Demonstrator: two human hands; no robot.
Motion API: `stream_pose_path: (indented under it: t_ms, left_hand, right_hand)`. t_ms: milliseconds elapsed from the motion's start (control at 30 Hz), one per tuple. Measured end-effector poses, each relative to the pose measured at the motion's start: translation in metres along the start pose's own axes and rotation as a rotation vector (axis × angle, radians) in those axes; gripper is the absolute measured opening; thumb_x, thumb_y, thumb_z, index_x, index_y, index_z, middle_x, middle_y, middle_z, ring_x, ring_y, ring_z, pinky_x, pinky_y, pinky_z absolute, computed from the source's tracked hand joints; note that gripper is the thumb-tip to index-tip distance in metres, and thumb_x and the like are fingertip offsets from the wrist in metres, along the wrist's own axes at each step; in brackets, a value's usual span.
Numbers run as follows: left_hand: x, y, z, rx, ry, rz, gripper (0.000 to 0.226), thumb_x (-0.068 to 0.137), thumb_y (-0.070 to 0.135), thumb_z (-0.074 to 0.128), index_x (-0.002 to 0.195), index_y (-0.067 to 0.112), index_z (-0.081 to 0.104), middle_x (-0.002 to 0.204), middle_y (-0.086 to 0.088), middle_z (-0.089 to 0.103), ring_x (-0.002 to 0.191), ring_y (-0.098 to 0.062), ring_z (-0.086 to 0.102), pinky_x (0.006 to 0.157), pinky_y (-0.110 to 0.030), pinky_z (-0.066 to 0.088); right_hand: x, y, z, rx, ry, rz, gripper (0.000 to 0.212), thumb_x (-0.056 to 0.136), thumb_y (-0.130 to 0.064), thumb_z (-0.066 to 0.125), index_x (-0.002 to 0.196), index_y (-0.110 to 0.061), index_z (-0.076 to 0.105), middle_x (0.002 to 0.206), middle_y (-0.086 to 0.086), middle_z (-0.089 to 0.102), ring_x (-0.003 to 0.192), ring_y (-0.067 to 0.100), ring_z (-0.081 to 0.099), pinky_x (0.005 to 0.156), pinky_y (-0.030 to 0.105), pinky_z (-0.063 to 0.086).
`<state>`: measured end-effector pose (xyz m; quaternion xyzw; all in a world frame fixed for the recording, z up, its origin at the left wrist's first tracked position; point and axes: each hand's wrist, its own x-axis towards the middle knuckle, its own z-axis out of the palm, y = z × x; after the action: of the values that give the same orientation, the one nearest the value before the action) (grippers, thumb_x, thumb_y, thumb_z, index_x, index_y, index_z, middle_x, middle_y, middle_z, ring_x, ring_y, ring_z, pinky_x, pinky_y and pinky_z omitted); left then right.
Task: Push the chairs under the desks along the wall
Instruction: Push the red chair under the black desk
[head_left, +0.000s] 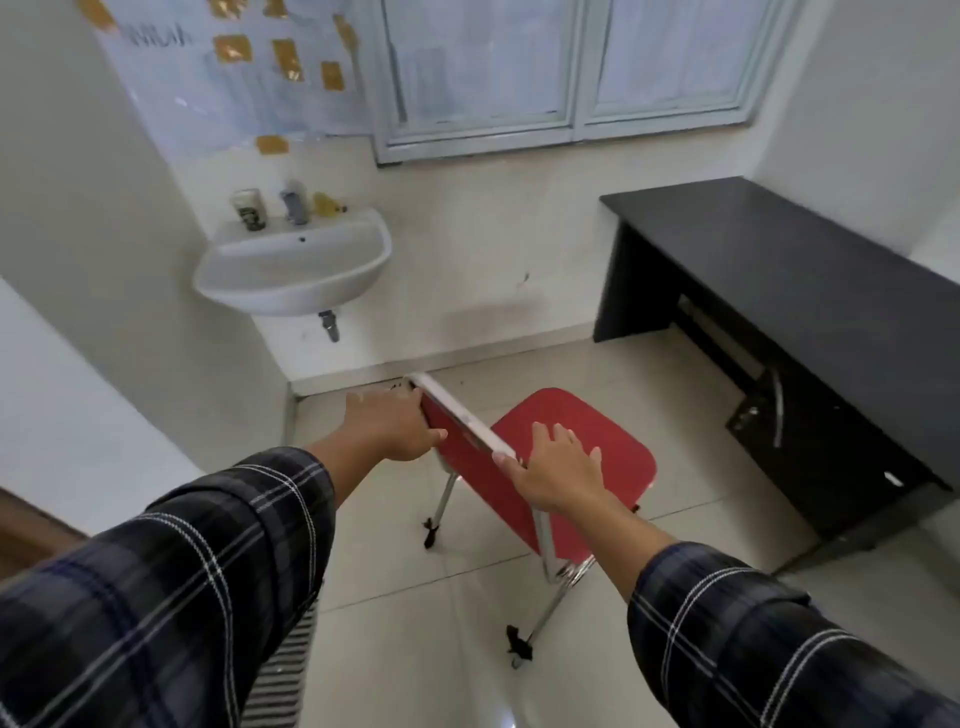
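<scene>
Seen from a head-worn camera looking down, two arms in dark plaid sleeves are reaching toward a red chair (571, 452) standing on pale floor tiles in the lower middle of the frame. The left hand (392, 426) is gripping the far end of the chair's backrest, its fingers (434, 435) curled closed around the edge. The right hand (558, 467) is resting on the near end of the backrest, thumb hooked over the top rail and the other fingers spread open and flat over it. The seat is facing toward the upper right, where a black desk (810, 291) is standing along the right wall, well apart from the chair. A white sink (296, 265) is hanging on the wall at upper left. The step in hand appears to be taking hold of the chair; next, it likely needs turning and sliding toward the gap beneath the desk, keeping the metal legs clear of the desk's side panel.
</scene>
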<state>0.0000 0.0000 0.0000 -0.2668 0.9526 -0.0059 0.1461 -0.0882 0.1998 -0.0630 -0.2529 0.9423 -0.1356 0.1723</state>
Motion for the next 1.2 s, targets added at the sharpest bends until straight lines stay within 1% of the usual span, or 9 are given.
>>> stream_pose_path:
  t_ms: [200, 300, 500, 633, 800, 900, 1000, 1100, 1200]
  left_hand:
    - [0.019, -0.037, 0.025, -0.006, -0.080, -0.039, 0.082, 0.084, 0.074, 0.033, 0.150, 0.026, 0.025, 0.148, -0.013, 0.041, 0.134, -0.035, 0.037, 0.108, -0.052, 0.024]
    - [0.039, -0.044, 0.027, -0.060, -0.076, -0.016, 0.080, 0.087, 0.072, 0.035, 0.151, 0.026, 0.022, 0.149, -0.013, 0.040, 0.133, -0.035, 0.039, 0.105, -0.050, 0.031]
    - [0.093, -0.043, 0.023, -0.211, -0.012, 0.087, 0.073, 0.092, 0.065, 0.034, 0.153, 0.029, 0.017, 0.153, -0.012, 0.033, 0.137, -0.033, 0.034, 0.106, -0.048, 0.033]
    - [0.119, -0.022, 0.040, -0.379, -0.026, 0.123, 0.065, 0.095, 0.061, 0.030, 0.149, 0.024, 0.028, 0.151, -0.014, 0.032, 0.134, -0.034, 0.038, 0.105, -0.048, 0.036]
    - [0.120, -0.004, 0.061, -0.540, 0.184, -0.011, 0.047, 0.094, 0.057, 0.037, 0.123, 0.023, 0.049, 0.130, -0.013, 0.040, 0.103, -0.031, 0.055, 0.086, -0.048, 0.053]
    - [0.128, 0.004, 0.059, -0.543, 0.247, -0.046, 0.037, 0.093, 0.053, 0.045, 0.111, 0.021, 0.049, 0.117, -0.010, 0.040, 0.094, -0.029, 0.055, 0.076, -0.040, 0.055]
    - [0.137, 0.006, 0.056, -0.566, 0.287, -0.127, 0.028, 0.091, 0.042, 0.054, 0.105, 0.017, 0.052, 0.114, -0.010, 0.039, 0.095, -0.027, 0.052, 0.070, -0.032, 0.047]
    - [0.147, 0.007, 0.054, -0.586, 0.236, -0.172, 0.024, 0.090, 0.034, 0.058, 0.103, 0.015, 0.055, 0.122, -0.012, 0.038, 0.106, -0.030, 0.046, 0.073, -0.032, 0.042]
    - [0.158, -0.004, 0.052, -0.615, 0.146, -0.138, 0.019, 0.089, 0.034, 0.057, 0.099, 0.018, 0.058, 0.124, -0.013, 0.039, 0.113, -0.031, 0.042, 0.078, -0.035, 0.039]
  right_hand:
    - [0.019, -0.024, 0.026, -0.046, 0.002, -0.074, 0.080, 0.088, -0.073, 0.044, 0.149, -0.023, 0.028, 0.150, 0.012, 0.041, 0.136, 0.034, 0.040, 0.106, 0.054, 0.038]
    - [0.043, -0.016, 0.030, -0.048, -0.019, -0.175, 0.064, 0.092, -0.066, 0.044, 0.142, -0.028, 0.034, 0.126, 0.008, 0.057, 0.107, 0.029, 0.059, 0.084, 0.044, 0.052]
    - [0.053, -0.003, 0.041, 0.171, 0.013, -0.288, 0.052, 0.094, -0.061, 0.046, 0.138, -0.035, 0.042, 0.106, -0.008, 0.068, 0.082, 0.013, 0.062, 0.063, 0.031, 0.049]
    - [0.051, -0.005, 0.054, 0.341, 0.082, -0.165, 0.055, 0.087, -0.067, 0.050, 0.135, -0.039, 0.050, 0.100, -0.016, 0.067, 0.080, 0.004, 0.064, 0.065, 0.028, 0.057]
    - [0.046, -0.007, 0.060, 0.481, 0.208, -0.080, 0.076, 0.086, -0.080, 0.026, 0.128, -0.029, 0.064, 0.100, -0.013, 0.072, 0.082, 0.009, 0.065, 0.066, 0.033, 0.055]
    - [0.043, -0.011, 0.063, 0.559, 0.298, 0.005, 0.066, 0.092, -0.073, 0.023, 0.101, -0.029, 0.072, 0.067, -0.022, 0.057, 0.060, 0.003, 0.053, 0.054, 0.026, 0.038]
    - [0.042, -0.014, 0.062, 0.577, 0.339, 0.062, 0.046, 0.096, -0.066, 0.029, 0.065, -0.044, 0.055, 0.049, -0.017, 0.041, 0.048, 0.003, 0.041, 0.052, 0.027, 0.028]
    - [0.042, -0.017, 0.061, 0.591, 0.330, 0.148, 0.045, 0.096, -0.065, 0.028, 0.060, -0.051, 0.052, 0.048, -0.010, 0.045, 0.048, 0.007, 0.045, 0.050, 0.030, 0.029]
    - [0.043, -0.020, 0.061, 0.603, 0.293, 0.272, 0.072, 0.090, -0.073, 0.018, 0.072, -0.023, 0.066, 0.059, 0.000, 0.063, 0.059, 0.016, 0.058, 0.059, 0.035, 0.046]
